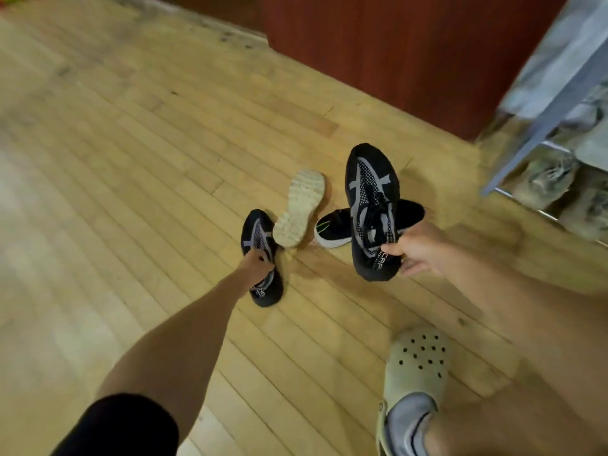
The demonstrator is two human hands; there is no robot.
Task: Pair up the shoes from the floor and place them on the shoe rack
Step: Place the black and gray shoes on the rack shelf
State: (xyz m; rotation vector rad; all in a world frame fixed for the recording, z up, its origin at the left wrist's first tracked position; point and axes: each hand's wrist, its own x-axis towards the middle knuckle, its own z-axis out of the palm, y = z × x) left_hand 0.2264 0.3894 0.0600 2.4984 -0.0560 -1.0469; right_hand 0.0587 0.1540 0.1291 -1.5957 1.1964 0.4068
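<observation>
From the head camera, near the middle of the frame, the person's left hand [255, 258] is closing its fingers around the collar of a black mesh sneaker with grey straps [260, 258] that is lying on the pale wooden plank floor [131, 159], toe pointing up the frame. Right of centre, the right hand [416, 248] is pinching the heel collar of the matching black mesh sneaker [371, 205], which is hanging clear of the floor. Between them an overturned shoe with a whitish tread sole [297, 209] is resting just beside the left sneaker, and a black low shoe with a white sole and green mark [335, 228] is lying partly behind the lifted one. At the right edge, blurred, a grey metal shoe rack [539, 120] is standing with shoes already on it. At the lower right the person's own foot is wearing a beige perforated clog [418, 366]. These sneakers are looking light and soft-sided, the mesh yielding under the fingers; the firmer heel collar seems the surest place to grip, since a toe pinch would likely let them sag or swing.
</observation>
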